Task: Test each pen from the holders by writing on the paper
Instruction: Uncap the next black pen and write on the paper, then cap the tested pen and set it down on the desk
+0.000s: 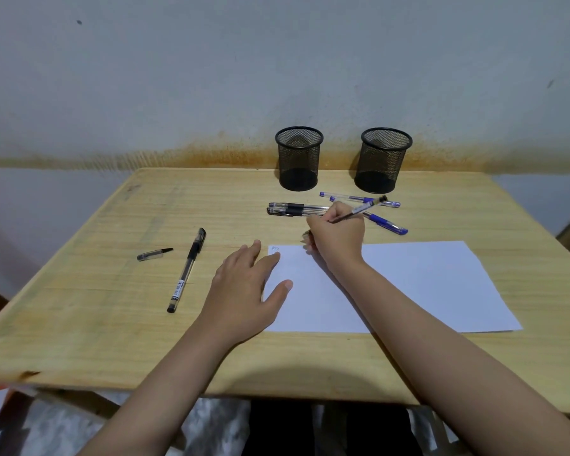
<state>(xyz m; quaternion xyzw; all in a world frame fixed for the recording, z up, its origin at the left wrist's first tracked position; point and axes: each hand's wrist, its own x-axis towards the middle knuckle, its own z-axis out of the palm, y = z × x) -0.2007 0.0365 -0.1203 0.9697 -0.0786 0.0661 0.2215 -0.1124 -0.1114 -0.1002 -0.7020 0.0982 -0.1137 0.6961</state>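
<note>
White paper [408, 284] lies on the wooden table [112, 324], near and right of centre. My right hand [338, 236] grips a pen [362, 209] over the sheet's far left edge; the tip is hidden behind my fingers. My left hand [247, 291] rests flat, fingers straight, on the paper's left edge. Two mesh holders [298, 159] stand far, with loose pens [297, 209] just before them. Left lie a black pen [186, 271] and a cap [153, 254].

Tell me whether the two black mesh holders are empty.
Empty: through the mesh of the left black mesh holder and the right black mesh holder, no pens show.
</note>
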